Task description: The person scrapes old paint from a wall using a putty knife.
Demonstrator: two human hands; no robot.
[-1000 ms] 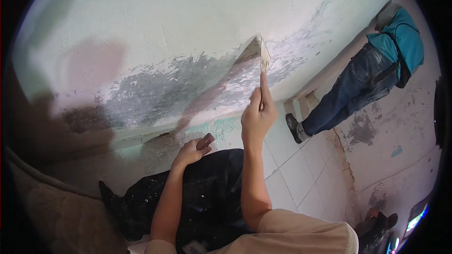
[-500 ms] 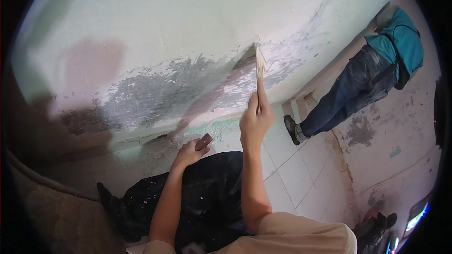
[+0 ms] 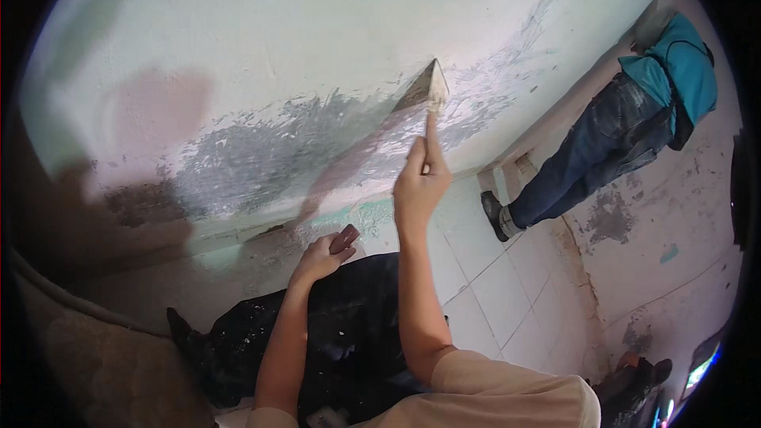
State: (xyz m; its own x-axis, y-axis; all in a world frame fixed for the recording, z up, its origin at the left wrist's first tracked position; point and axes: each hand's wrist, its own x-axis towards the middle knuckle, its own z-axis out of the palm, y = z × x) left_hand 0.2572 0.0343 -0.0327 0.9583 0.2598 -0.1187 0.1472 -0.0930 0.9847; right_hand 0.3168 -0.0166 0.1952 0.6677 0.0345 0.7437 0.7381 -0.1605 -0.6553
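Observation:
My right hand (image 3: 422, 186) is closed around the handle of a scraper (image 3: 437, 91), reaching up in front of me. Its pale, whitish-smeared blade meets the wall (image 3: 357, 24) at the upper border of a rough grey patch (image 3: 246, 154), where the paint has come off. Lower and to the left, my left hand (image 3: 317, 260) grips a short reddish-brown piece (image 3: 345, 238) with a rounded end; the rest of it is hidden in my palm. That hand stays above my dark, white-spotted trouser leg (image 3: 341, 309), apart from the wall.
Another person in a teal top (image 3: 686, 71) and jeans stands at the right, facing the wall. Pale tiles (image 3: 499, 293) cover the floor, with whitish debris (image 3: 365, 222) along the wall's foot. A hose-like curved edge (image 3: 79, 301) runs at lower left. Part of another person shows at lower right.
My right hand has moved slightly left and up, and the scraper has turned so that its blade face shows more. My left hand has hardly moved.

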